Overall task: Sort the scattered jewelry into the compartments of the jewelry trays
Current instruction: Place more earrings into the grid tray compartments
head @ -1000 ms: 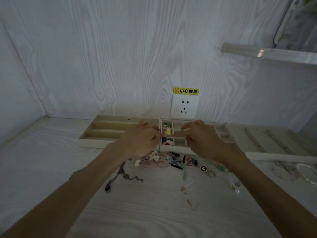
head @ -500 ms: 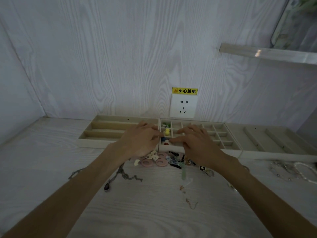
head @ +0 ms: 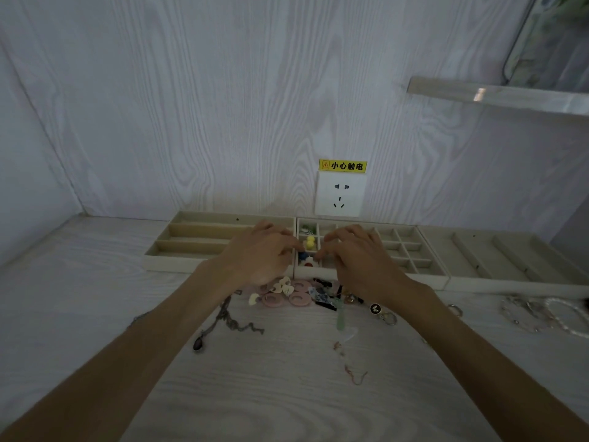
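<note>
Both hands met over the left column of the gridded middle tray point(head: 424, 274), likely so each could steady a small piece going into a cell. The left hand point(head: 258, 255) and right hand point(head: 358, 255) had fingers curled together, tips nearly touching; what they pinched I cannot tell. The trays' long axis ran along the wall. Loose jewelry point(head: 296, 295) lay on the worktop point(head: 95, 282) just before them.

One head-worn camera is looking forward and down from close above the table point(head: 95, 282), facing the back wall point(head: 223, 106), taking in the table's far edge and left corner.
</note>
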